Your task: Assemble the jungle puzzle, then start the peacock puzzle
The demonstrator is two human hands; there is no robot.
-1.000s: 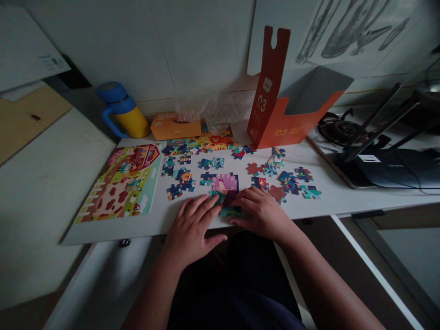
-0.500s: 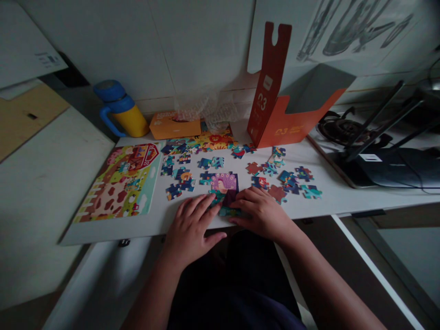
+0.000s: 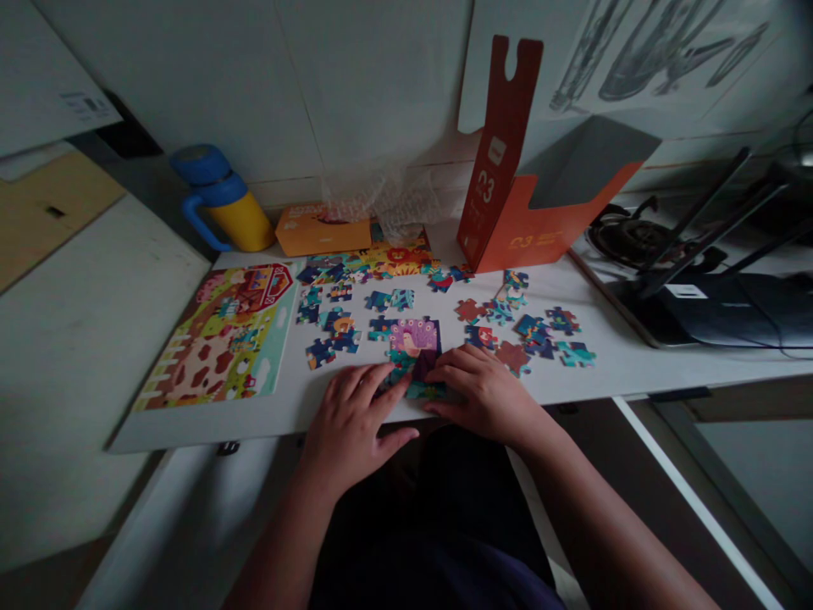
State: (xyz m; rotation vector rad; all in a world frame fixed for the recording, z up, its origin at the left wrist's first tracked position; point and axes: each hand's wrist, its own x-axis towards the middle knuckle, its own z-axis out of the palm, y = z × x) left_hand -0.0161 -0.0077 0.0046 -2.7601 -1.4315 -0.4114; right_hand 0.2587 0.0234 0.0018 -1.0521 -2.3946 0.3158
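Observation:
In front of me on the white table lies a small joined section of jigsaw puzzle (image 3: 412, 343) with a purple peacock on it. My left hand (image 3: 356, 415) rests at its left lower edge, fingers stretched out and thumb apart. From the right, my right hand (image 3: 479, 390) touches the section's edge with its fingertips, the fingers loosely bent and partly spread. Loose puzzle pieces (image 3: 343, 330) lie to the left of the section, and more blue and brown pieces (image 3: 533, 335) are scattered to the right. Part of the section's lower edge is hidden by my fingers.
A finished farm picture puzzle (image 3: 222, 339) lies at the left. Behind stand a blue and yellow flask (image 3: 238, 216), an orange box (image 3: 323, 233), bubble wrap (image 3: 400, 207) and a tall open orange carton (image 3: 539, 229). A black router (image 3: 730, 305) stands at the right.
My left fingers have shifted slightly off the peacock section, showing a little more of its lower part. My right hand stays nearly in place.

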